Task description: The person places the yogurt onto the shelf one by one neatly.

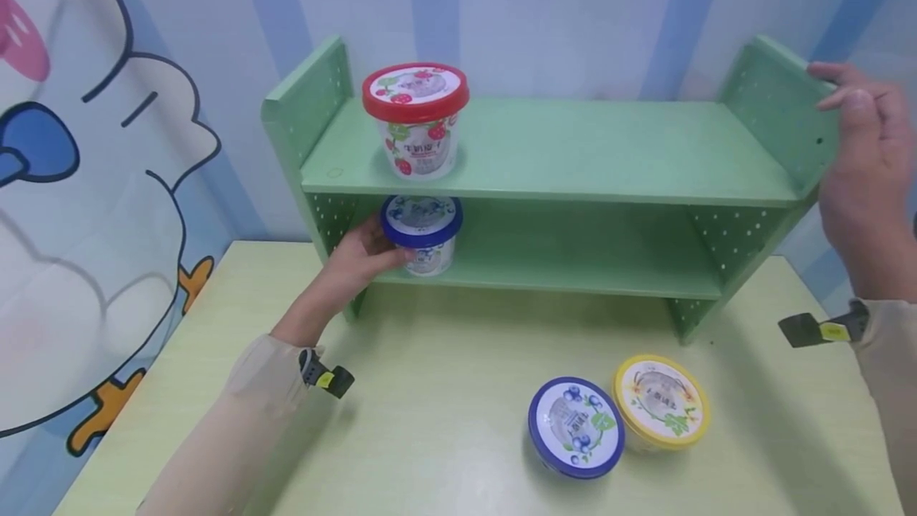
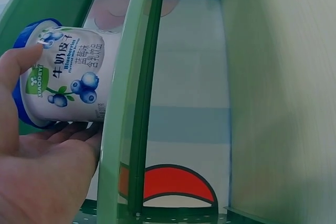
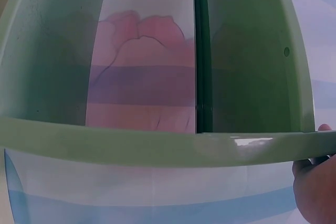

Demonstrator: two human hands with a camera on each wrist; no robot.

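On the lower board of the green shelf, my left hand grips a white cup with a blue lid. Blueberries are printed on this cup in the left wrist view; my thumb lies on its near side and the other fingers pass behind it. My right hand holds the upper edge of the shelf's right side panel. In the right wrist view part of that hand shows at the panel's edge, its fingers mostly hidden.
A red-lidded strawberry cup stands at the left on the top board. Another blue-lidded cup and a yellow-lidded cup stand side by side on the pale table. Behind the shelf is a striped wall.
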